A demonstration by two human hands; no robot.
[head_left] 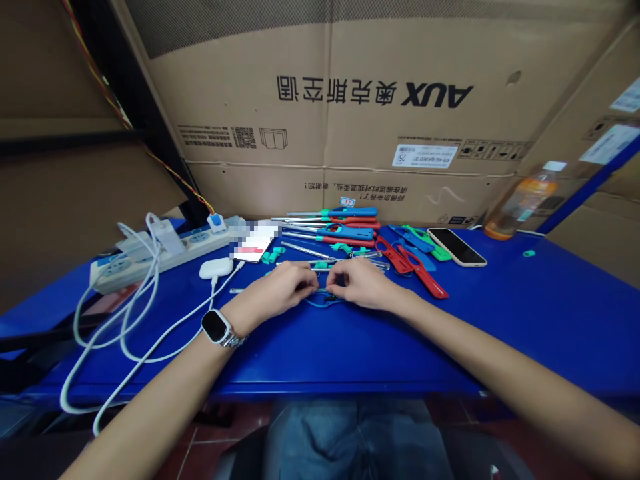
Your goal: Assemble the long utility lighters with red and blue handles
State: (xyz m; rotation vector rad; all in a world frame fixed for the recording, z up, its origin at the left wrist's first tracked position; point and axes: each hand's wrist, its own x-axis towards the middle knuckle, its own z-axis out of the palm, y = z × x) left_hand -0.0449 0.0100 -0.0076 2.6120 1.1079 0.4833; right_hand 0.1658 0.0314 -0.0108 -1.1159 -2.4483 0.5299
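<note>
I'm mid-assembly: left hand and right hand, 2 closed pinches on the blue lighter part; next calls for careful alignment

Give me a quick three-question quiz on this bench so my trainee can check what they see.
1. True or false: the smartwatch sits on the wrist of the left hand.
2. Pick one. The phone lies on the table:
A. left of both hands
B. right of both hands, screen up
C. under the right hand
3. Short answer: what do the fingers of both hands pinch between them?

Key: 1 true; 2 B; 3 a small blue piece, held low over the table by both hands at once.
</note>
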